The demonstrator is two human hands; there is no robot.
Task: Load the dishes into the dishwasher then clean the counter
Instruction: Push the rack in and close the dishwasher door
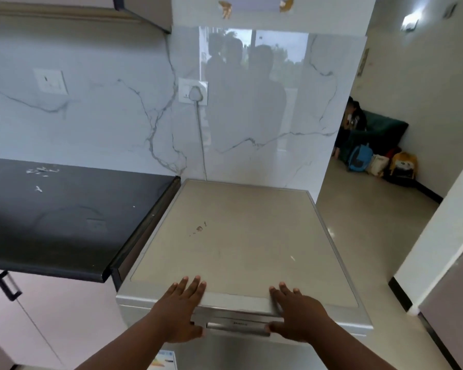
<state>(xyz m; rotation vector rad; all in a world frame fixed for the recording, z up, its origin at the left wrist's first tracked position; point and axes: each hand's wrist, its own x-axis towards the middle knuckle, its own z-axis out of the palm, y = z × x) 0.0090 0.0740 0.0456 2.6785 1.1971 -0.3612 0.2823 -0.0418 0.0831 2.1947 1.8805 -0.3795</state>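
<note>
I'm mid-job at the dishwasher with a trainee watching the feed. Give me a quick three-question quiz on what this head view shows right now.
1. True or false: the dishwasher door is already swung down open.
2. Where do the left hand and right hand rest? A) on the black counter B) fingers on the dishwasher's top front edge, thumbs by the door handle C) on the wall socket
3. What lies scattered on the black counter near the wall?

Key
1. False: the door looks closed.
2. B
3. Small white scraps; what they are is too small to tell.
</note>
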